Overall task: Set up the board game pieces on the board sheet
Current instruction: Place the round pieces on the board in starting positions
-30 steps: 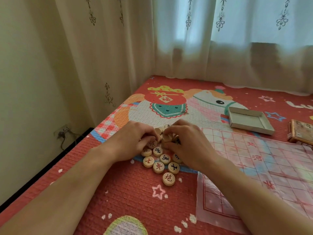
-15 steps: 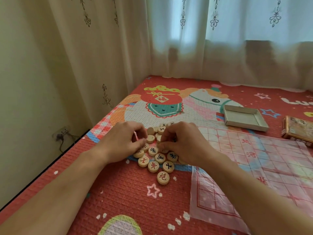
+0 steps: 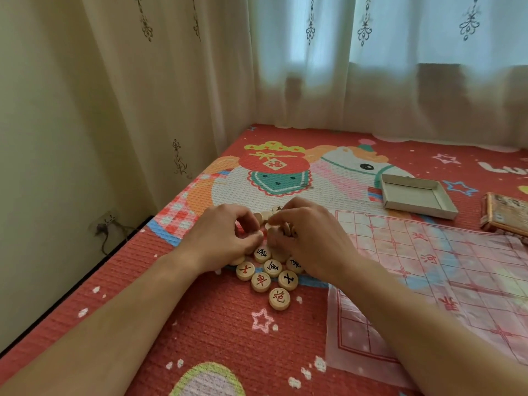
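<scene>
Both hands meet over a heap of round wooden pieces (image 3: 271, 270) on the red patterned mat (image 3: 200, 324), near the middle of the view. The right hand (image 3: 311, 241) has its fingers (image 3: 294, 208) curled round a small clutch of the discs, some standing on edge against the palm. The left hand (image 3: 225, 238) lies at 9 o'clock from it, fingers (image 3: 243, 215) bent down into the heap and the thumb tip against a pale disc; whether it actually holds that disc I cannot tell. More discs lie flat toward 6 o'clock from the hands, red and black characters face up (the nearest one sits slightly apart from the rest). The board sheet (image 3: 457, 281), thin and pink-gridded, is spread at 3 o'clock from the heap, with the right forearm crossing its near corner. A shallow open box tray (image 3: 417, 195) sits at 2 o'clock, just beyond the sheet's far edge, and a printed box lid (image 3: 505, 215) lies beside it at the right border.
</scene>
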The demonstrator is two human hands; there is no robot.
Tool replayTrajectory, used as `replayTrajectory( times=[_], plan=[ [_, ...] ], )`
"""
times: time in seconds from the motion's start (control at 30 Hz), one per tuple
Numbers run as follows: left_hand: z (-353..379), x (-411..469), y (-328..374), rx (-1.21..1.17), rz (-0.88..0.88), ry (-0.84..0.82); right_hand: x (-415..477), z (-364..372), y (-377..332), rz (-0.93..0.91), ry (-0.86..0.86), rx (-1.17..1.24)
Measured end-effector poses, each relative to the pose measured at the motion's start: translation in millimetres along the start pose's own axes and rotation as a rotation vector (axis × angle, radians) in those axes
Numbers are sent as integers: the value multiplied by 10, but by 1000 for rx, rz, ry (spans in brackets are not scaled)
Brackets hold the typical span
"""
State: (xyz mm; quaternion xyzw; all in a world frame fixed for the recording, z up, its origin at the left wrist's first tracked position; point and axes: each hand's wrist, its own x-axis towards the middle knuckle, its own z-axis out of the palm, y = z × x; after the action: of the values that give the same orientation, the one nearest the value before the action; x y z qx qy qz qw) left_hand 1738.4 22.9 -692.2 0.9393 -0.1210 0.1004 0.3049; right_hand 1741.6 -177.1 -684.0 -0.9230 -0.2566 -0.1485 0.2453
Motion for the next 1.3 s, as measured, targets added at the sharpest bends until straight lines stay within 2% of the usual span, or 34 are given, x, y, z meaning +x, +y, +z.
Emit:
replayTrajectory(
  times=[0.13, 0.27, 0.4, 0.67, 0.8, 1.0, 1.13, 1.2, 1.3],
  plan=[
    [-16, -17, -3, -116, -12, -41, 0, 46, 20, -35, -14, -97],
    [-9, -53, -10, -190, 19, 4, -18, 88, 9, -83, 5, -148],
    [-29, -60, 18, -88, 110, 59, 9, 101, 31, -80, 67, -110],
    [-100, -54, -6, 14, 232, -64, -18, 1, 104, -85, -49, -75],
    [-96, -48, -16, 11, 202, -43, -23, -34, 118, -110, -81, -56],
    [-72, -43, -21, -25, 129, 14, 15, -5, 96, -127, -33, -81],
    [-31, 30, -59, -58, 67, 233, 142, -29, 35, -114, 35, -55],
    [4, 85, -101, -85, 53, 213, 224, -27, -26, -98, 67, -10],
    [63, 112, -130, -78, 40, 104, 275, 65, -59, -91, 3, -9]
  ],
)
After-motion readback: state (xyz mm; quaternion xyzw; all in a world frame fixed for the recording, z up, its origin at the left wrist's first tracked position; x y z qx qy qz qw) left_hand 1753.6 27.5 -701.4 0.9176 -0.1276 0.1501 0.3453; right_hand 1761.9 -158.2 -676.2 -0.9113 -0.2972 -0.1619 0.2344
